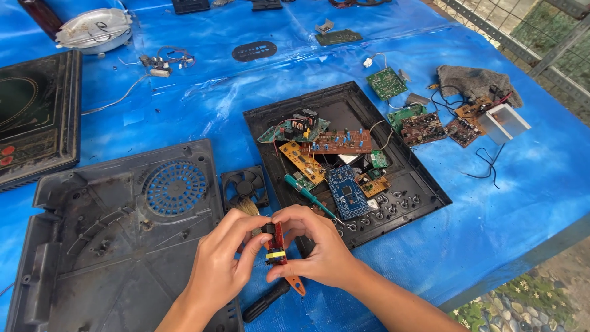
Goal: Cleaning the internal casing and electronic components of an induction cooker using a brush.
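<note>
Blue tarpaulin (203,110) over the whole bench. Low in the middle, a small red circuit board (275,243) with a yellow-wrapped part, pinched upright between both hands: left hand (222,263) fingers closed on its left edge, right hand (319,246) fingers closed on its top and right side. Just beneath, an orange-handled tool (296,286) and a black handle (265,301) flat on the tarpaulin. Left of the hands, a grey plastic casing (110,246) with a round vent; beside it a small black fan (244,186). Behind the hands, a black tray (424,184) holding mixed circuit boards, a green-handled screwdriver (305,192) and small metal clips.
</note>
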